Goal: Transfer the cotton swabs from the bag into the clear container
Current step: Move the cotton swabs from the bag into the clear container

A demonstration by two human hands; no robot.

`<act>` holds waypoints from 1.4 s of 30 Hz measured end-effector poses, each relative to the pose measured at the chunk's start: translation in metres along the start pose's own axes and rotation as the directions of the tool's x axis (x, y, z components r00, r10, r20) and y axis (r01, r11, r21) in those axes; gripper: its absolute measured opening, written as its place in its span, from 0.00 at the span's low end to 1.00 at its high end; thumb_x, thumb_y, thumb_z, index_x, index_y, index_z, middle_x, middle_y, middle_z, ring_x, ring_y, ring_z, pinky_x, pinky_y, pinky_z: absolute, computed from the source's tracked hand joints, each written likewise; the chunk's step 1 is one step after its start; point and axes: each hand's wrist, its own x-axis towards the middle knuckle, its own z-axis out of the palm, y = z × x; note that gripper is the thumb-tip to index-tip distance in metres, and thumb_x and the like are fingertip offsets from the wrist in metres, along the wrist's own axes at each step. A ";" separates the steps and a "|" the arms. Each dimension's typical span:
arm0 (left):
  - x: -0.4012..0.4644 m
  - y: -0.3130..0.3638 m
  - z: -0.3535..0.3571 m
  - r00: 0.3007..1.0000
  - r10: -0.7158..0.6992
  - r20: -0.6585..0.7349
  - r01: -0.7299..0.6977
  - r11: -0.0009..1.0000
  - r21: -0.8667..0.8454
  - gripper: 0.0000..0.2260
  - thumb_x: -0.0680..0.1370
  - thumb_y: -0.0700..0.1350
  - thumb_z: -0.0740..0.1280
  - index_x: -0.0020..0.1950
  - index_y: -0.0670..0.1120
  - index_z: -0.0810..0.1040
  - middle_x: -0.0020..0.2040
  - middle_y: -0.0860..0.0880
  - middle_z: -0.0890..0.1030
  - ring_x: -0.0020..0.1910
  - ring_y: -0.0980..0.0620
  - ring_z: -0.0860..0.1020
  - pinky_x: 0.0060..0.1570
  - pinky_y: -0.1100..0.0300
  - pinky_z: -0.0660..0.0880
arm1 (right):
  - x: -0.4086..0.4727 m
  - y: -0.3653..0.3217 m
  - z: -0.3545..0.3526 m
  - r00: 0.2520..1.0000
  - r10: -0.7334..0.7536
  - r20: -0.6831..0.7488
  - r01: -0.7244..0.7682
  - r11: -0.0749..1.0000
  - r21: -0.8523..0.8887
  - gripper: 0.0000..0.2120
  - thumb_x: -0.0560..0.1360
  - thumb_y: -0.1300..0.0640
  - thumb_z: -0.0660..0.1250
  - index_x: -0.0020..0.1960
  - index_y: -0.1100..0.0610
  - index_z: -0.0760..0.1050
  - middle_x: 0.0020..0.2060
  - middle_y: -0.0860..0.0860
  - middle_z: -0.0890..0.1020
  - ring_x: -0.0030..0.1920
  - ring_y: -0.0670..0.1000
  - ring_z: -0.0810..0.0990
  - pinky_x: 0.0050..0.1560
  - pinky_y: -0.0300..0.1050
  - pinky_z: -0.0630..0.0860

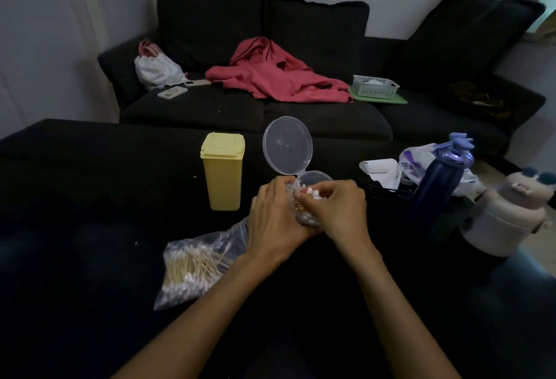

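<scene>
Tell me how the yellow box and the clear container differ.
The yellow box is opaque, tall and rectangular; the clear container is see-through and round. The box's lid is shut, while the container's hinged lid stands open. The box stands alone on the dark surface; the container is gripped by the left hand while the right hand handles swabs at its mouth. Both are lidded plastic.

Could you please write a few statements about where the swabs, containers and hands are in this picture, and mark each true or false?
1. The clear container's hinged lid stands open. True.
2. The plastic bag is empty. False: many cotton swabs still lie in it.
3. Both the left hand and the right hand are at the clear container. True.
4. The yellow container has its lid off. False: its lid is shut.
5. The yellow container stands to the right of the clear one. False: it stands to its left.
</scene>
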 end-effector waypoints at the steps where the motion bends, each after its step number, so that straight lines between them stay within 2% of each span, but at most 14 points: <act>1: -0.001 -0.001 -0.001 1.000 0.008 0.013 -0.008 1.000 0.009 0.40 0.64 0.60 0.76 0.70 0.50 0.62 0.66 0.50 0.69 0.65 0.52 0.66 0.66 0.57 0.65 | 0.002 -0.001 -0.003 0.998 0.003 0.060 -0.001 0.999 -0.040 0.12 0.69 0.51 0.75 0.50 0.55 0.83 0.46 0.51 0.84 0.46 0.47 0.81 0.48 0.40 0.77; 5: -0.002 -0.002 -0.001 0.999 0.044 0.013 -0.044 0.999 0.019 0.40 0.61 0.61 0.77 0.67 0.51 0.64 0.63 0.52 0.72 0.63 0.54 0.69 0.63 0.59 0.65 | 0.012 -0.009 -0.007 0.964 0.020 0.264 0.045 0.970 -0.237 0.15 0.69 0.53 0.74 0.55 0.55 0.80 0.53 0.53 0.82 0.53 0.50 0.79 0.51 0.42 0.75; 8: -0.002 -0.006 -0.001 0.997 0.065 0.037 -0.066 0.997 0.029 0.38 0.60 0.61 0.78 0.64 0.52 0.65 0.60 0.53 0.73 0.60 0.55 0.69 0.60 0.62 0.64 | 0.017 -0.015 -0.008 0.898 0.070 0.435 0.071 0.951 -0.300 0.18 0.71 0.56 0.72 0.61 0.54 0.77 0.57 0.53 0.79 0.56 0.50 0.77 0.52 0.42 0.74; 12: 0.000 -0.013 -0.007 0.991 0.088 0.102 -0.090 0.996 0.013 0.37 0.59 0.61 0.78 0.62 0.54 0.65 0.57 0.56 0.73 0.56 0.59 0.68 0.53 0.63 0.66 | 0.026 -0.011 -0.028 0.766 0.077 0.638 0.067 0.978 -0.197 0.24 0.69 0.60 0.73 0.64 0.52 0.74 0.61 0.53 0.76 0.59 0.51 0.75 0.61 0.46 0.73; 15: 0.003 -0.013 -0.012 0.986 0.106 0.127 -0.104 0.994 -0.023 0.36 0.59 0.61 0.78 0.62 0.55 0.66 0.57 0.56 0.73 0.57 0.58 0.70 0.52 0.61 0.69 | 0.029 -0.008 -0.044 0.699 0.024 0.714 0.056 0.994 -0.089 0.27 0.69 0.65 0.73 0.66 0.55 0.73 0.57 0.51 0.79 0.57 0.48 0.77 0.62 0.44 0.72; 18: 0.007 -0.010 -0.017 0.981 0.116 0.153 -0.107 0.992 -0.067 0.37 0.59 0.60 0.79 0.62 0.54 0.67 0.57 0.55 0.74 0.56 0.56 0.71 0.56 0.56 0.73 | 0.030 -0.004 -0.055 0.690 -0.024 0.723 0.035 0.999 0.000 0.26 0.69 0.67 0.71 0.65 0.54 0.73 0.56 0.51 0.80 0.56 0.47 0.79 0.60 0.43 0.75; 22: 0.009 -0.011 -0.021 0.973 0.109 0.204 -0.083 0.988 -0.128 0.37 0.59 0.59 0.79 0.63 0.56 0.66 0.56 0.57 0.74 0.54 0.58 0.72 0.56 0.54 0.75 | 0.029 -0.001 -0.064 0.653 -0.070 0.754 -0.028 0.993 0.117 0.20 0.76 0.68 0.63 0.67 0.58 0.71 0.59 0.53 0.79 0.55 0.46 0.79 0.55 0.36 0.78; 25: 0.009 -0.013 -0.019 0.968 0.104 0.228 -0.063 0.982 -0.179 0.37 0.59 0.59 0.80 0.62 0.57 0.67 0.56 0.57 0.75 0.54 0.60 0.74 0.56 0.55 0.75 | 0.025 -0.007 -0.061 0.657 -0.072 0.750 0.063 0.997 0.041 0.16 0.78 0.65 0.59 0.66 0.59 0.72 0.58 0.50 0.76 0.52 0.44 0.77 0.47 0.31 0.77; 29: 0.008 -0.007 -0.019 0.957 0.121 0.265 -0.069 0.978 -0.198 0.37 0.61 0.56 0.80 0.65 0.55 0.66 0.57 0.57 0.75 0.53 0.63 0.73 0.52 0.67 0.71 | 0.023 -0.014 -0.046 0.768 -0.136 0.626 0.202 0.979 -0.035 0.13 0.75 0.64 0.65 0.57 0.55 0.80 0.50 0.47 0.78 0.49 0.42 0.77 0.52 0.32 0.75; 31: 0.008 -0.005 -0.019 0.959 0.126 0.252 -0.071 0.974 -0.217 0.38 0.61 0.55 0.80 0.66 0.54 0.66 0.58 0.57 0.76 0.55 0.61 0.74 0.54 0.64 0.71 | 0.022 -0.014 -0.038 0.838 -0.107 0.536 0.187 0.978 -0.097 0.10 0.73 0.61 0.69 0.52 0.52 0.82 0.48 0.48 0.79 0.51 0.45 0.76 0.57 0.40 0.74; 33: 0.007 -0.005 -0.019 0.959 0.125 0.254 -0.064 0.969 -0.237 0.38 0.61 0.55 0.80 0.66 0.54 0.66 0.59 0.56 0.76 0.56 0.60 0.75 0.57 0.61 0.73 | 0.022 -0.014 -0.035 0.865 -0.099 0.492 0.198 0.968 -0.154 0.09 0.72 0.59 0.71 0.51 0.51 0.82 0.49 0.48 0.79 0.50 0.45 0.75 0.55 0.40 0.72; 35: 0.007 -0.007 -0.020 0.955 0.120 0.273 -0.053 0.969 -0.242 0.38 0.61 0.55 0.80 0.65 0.55 0.66 0.59 0.57 0.76 0.55 0.61 0.75 0.58 0.58 0.74 | 0.023 -0.015 -0.038 0.828 -0.077 0.556 0.181 0.974 -0.134 0.10 0.74 0.57 0.68 0.55 0.50 0.80 0.52 0.48 0.79 0.52 0.46 0.76 0.57 0.42 0.72; 38: 0.005 -0.011 -0.022 0.948 0.094 0.306 -0.009 0.963 -0.269 0.38 0.57 0.59 0.80 0.63 0.58 0.67 0.57 0.58 0.76 0.55 0.60 0.76 0.57 0.55 0.76 | 0.022 -0.012 -0.049 0.740 -0.124 0.661 0.144 0.989 0.025 0.12 0.77 0.60 0.65 0.59 0.53 0.78 0.55 0.52 0.81 0.54 0.48 0.80 0.60 0.45 0.75; 42: 0.006 -0.017 -0.020 0.950 0.062 0.305 0.033 0.954 -0.298 0.38 0.57 0.60 0.79 0.63 0.57 0.68 0.57 0.58 0.77 0.55 0.60 0.76 0.57 0.53 0.76 | 0.025 -0.004 -0.065 0.793 -0.242 0.558 0.248 0.966 0.067 0.16 0.71 0.55 0.72 0.57 0.49 0.78 0.53 0.44 0.81 0.54 0.42 0.79 0.54 0.41 0.77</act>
